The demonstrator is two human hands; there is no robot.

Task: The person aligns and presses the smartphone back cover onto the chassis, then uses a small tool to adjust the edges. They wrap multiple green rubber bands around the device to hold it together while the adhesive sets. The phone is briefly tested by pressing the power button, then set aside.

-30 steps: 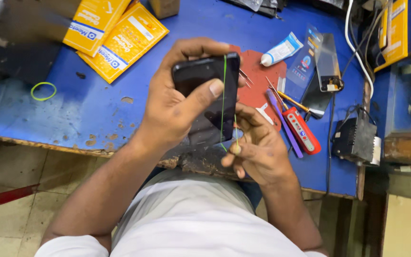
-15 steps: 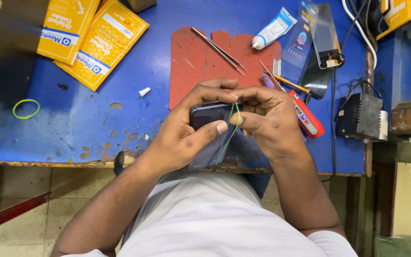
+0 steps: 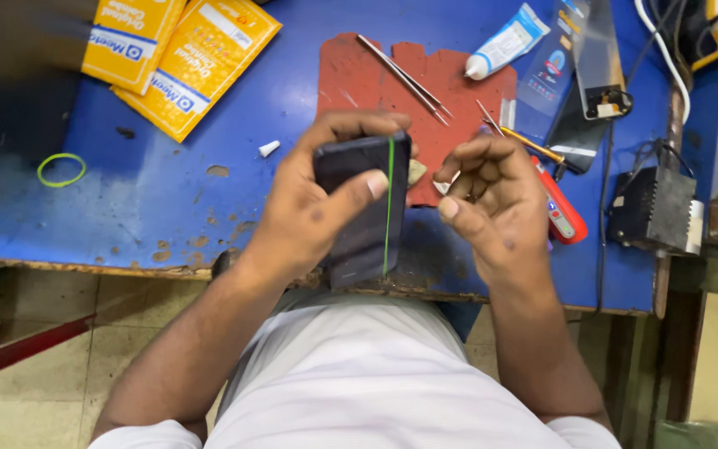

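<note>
**Two hands, one dark phone above the blue tabletop**

Two bare hands work over the blue tabletop (image 3: pixel 168 208), near its front edge. A red mat (image 3: pixel 359 79) lies beyond them, with two yellow packets (image 3: pixel 184 58) to the left. The left hand (image 3: pixel 309 208) has its grip closed around a dark phone (image 3: pixel 367 208) with a green line down it. The right hand (image 3: pixel 492 195) hovers just beside, fingers curled narrow; what it pinches cannot be told.

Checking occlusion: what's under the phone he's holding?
Under the phone shows the red mat and the worn blue table edge. The left hand grips it; whatever lies directly beneath is covered.
</note>
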